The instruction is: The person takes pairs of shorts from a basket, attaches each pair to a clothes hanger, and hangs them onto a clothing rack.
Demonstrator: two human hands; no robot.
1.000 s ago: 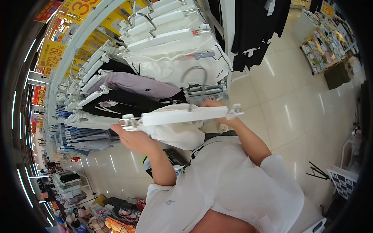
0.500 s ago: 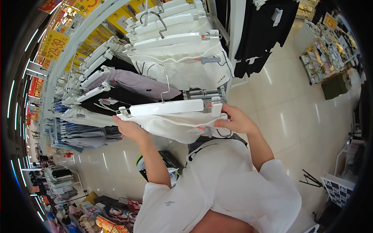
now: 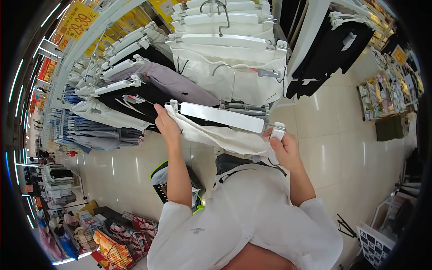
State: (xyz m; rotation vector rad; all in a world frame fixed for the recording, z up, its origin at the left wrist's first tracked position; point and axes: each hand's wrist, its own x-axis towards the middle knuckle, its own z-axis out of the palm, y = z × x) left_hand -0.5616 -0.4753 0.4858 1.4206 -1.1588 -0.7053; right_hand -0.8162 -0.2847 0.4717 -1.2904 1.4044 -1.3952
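A white clip hanger carries white shorts with an elastic waistband, held slanting in front of my body. My left hand is closed on the shorts' waist at the hanger's left end. At the other end, my right hand pinches beside the right clip. The hanger's metal hook points up toward the rack. Behind it, more white shorts hang on the rack, with a grey tag near their right side. Lilac shorts and black shorts hang to their left.
A white rack frame stands at the back, with black garments right of it. A black and green basket is on the floor at my left. Wire baskets of goods stand lower left, and a goods stand at far right.
The held hanger and shorts have shifted right and tilted, right end lower. My left hand has moved up and right; my right hand has moved right and slightly down. The view has turned.
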